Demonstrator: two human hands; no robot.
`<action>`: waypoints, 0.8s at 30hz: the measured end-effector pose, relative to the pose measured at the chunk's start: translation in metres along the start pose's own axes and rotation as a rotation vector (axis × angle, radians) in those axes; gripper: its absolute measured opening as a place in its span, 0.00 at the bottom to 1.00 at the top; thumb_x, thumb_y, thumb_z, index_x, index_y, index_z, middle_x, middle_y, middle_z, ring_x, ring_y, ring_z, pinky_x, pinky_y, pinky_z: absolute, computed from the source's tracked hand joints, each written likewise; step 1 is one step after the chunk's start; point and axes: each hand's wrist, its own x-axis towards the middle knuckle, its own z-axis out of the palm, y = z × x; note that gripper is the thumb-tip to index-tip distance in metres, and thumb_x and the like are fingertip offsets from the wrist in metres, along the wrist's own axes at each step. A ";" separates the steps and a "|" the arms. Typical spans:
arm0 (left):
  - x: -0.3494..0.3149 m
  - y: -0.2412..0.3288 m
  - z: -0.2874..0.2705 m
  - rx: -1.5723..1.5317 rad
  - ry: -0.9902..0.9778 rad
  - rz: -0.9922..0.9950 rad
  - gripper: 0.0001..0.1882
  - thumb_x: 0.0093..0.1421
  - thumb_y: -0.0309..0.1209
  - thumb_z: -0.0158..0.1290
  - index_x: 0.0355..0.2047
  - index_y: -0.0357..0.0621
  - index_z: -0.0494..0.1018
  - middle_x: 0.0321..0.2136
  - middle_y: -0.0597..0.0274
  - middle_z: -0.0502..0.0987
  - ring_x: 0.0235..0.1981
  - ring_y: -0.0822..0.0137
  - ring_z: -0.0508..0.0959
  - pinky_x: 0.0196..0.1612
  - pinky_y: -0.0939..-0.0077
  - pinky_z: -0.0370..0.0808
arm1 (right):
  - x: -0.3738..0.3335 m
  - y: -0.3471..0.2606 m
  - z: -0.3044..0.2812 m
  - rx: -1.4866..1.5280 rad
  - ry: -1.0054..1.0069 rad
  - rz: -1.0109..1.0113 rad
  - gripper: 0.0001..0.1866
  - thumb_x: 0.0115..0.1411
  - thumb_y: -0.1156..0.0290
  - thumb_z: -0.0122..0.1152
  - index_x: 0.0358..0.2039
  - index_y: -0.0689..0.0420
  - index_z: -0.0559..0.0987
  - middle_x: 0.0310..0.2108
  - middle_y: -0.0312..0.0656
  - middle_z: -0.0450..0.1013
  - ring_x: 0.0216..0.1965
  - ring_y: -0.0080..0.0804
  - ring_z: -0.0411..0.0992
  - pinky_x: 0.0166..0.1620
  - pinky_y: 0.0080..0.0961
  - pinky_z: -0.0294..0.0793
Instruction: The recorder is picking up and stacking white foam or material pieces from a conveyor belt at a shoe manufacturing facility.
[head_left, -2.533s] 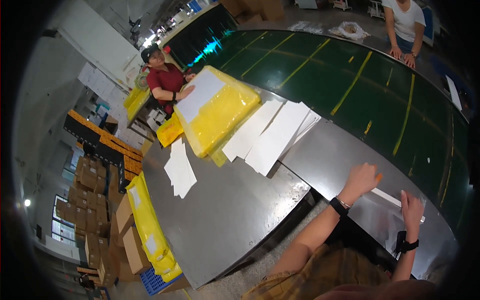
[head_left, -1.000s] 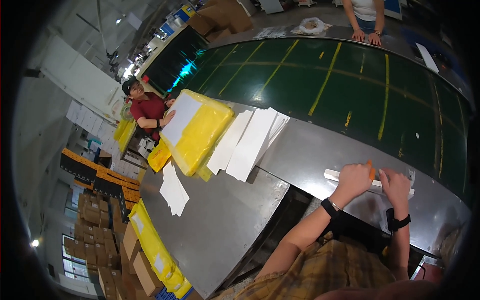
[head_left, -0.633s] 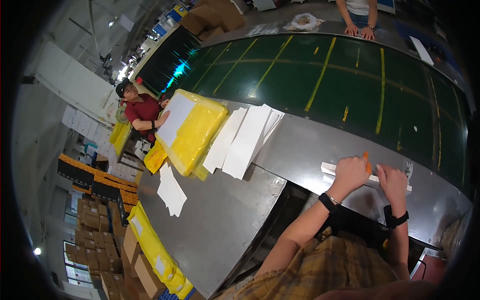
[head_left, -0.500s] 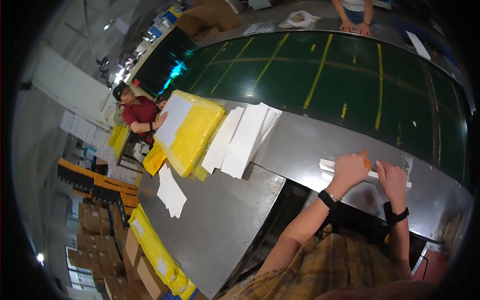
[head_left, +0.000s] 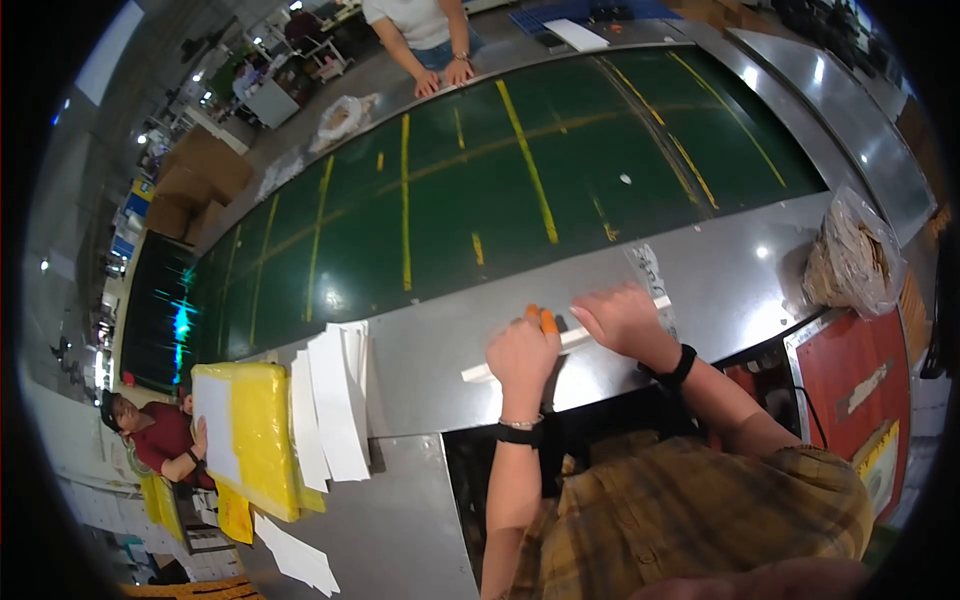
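Observation:
A long, narrow white strip (head_left: 478,375) lies on the metal ledge in front of me; it looks like folded card. My left hand (head_left: 525,352) is closed over it near its left end, with orange covers on fingertips. Toward the other end, my right hand (head_left: 630,318) has its fingers curled down over the strip and its thumb out to the left. The undersides of both hands are hidden, so the exact grip does not show. Left of my hands, a fanned stack of white card sheets (head_left: 338,400) leans beside a yellow plastic-wrapped pack (head_left: 268,430).
Beyond the ledge runs a green conveyor belt (head_left: 450,200) with yellow lines. Another person's hands (head_left: 443,78) rest at its far edge. A co-worker in red (head_left: 165,440) touches the yellow pack. At the right stand a plastic-lined bag (head_left: 855,255) and a red panel (head_left: 850,385).
My view has swung right, bringing the bag and red panel into sight. Both hands stay at the white strip; my right forearm now reaches in more slantwise.

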 end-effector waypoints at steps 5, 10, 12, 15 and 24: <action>0.000 0.003 0.009 -0.076 -0.103 -0.047 0.20 0.65 0.45 0.44 0.38 0.47 0.82 0.26 0.47 0.82 0.28 0.46 0.82 0.33 0.54 0.78 | 0.000 0.008 0.002 0.051 -0.025 0.011 0.12 0.65 0.61 0.53 0.41 0.48 0.82 0.27 0.41 0.79 0.30 0.43 0.77 0.34 0.41 0.72; -0.002 0.002 0.009 -0.104 -0.071 -0.022 0.19 0.65 0.43 0.44 0.37 0.46 0.81 0.25 0.49 0.81 0.27 0.47 0.82 0.32 0.56 0.78 | 0.003 0.005 -0.010 0.082 -0.180 0.032 0.16 0.65 0.57 0.51 0.44 0.49 0.82 0.28 0.43 0.80 0.29 0.45 0.78 0.32 0.39 0.74; -0.003 0.003 0.006 -0.108 -0.093 -0.020 0.19 0.65 0.43 0.44 0.38 0.46 0.81 0.26 0.49 0.81 0.28 0.47 0.82 0.32 0.56 0.78 | 0.002 0.009 -0.009 0.041 -0.200 -0.007 0.18 0.65 0.55 0.51 0.44 0.50 0.83 0.27 0.43 0.79 0.28 0.45 0.78 0.31 0.39 0.75; -0.006 0.000 0.002 -0.105 -0.129 -0.027 0.20 0.65 0.44 0.44 0.41 0.47 0.81 0.27 0.49 0.82 0.29 0.48 0.82 0.32 0.57 0.78 | 0.002 0.008 -0.008 0.150 -0.219 -0.056 0.22 0.60 0.44 0.55 0.40 0.48 0.85 0.26 0.43 0.79 0.28 0.47 0.78 0.31 0.39 0.75; -0.007 -0.003 -0.004 -0.095 -0.231 -0.043 0.22 0.66 0.47 0.43 0.47 0.49 0.80 0.30 0.49 0.83 0.32 0.49 0.83 0.36 0.57 0.78 | 0.005 0.005 -0.013 0.078 -0.395 -0.056 0.30 0.49 0.38 0.65 0.39 0.53 0.84 0.31 0.44 0.80 0.33 0.46 0.78 0.34 0.39 0.76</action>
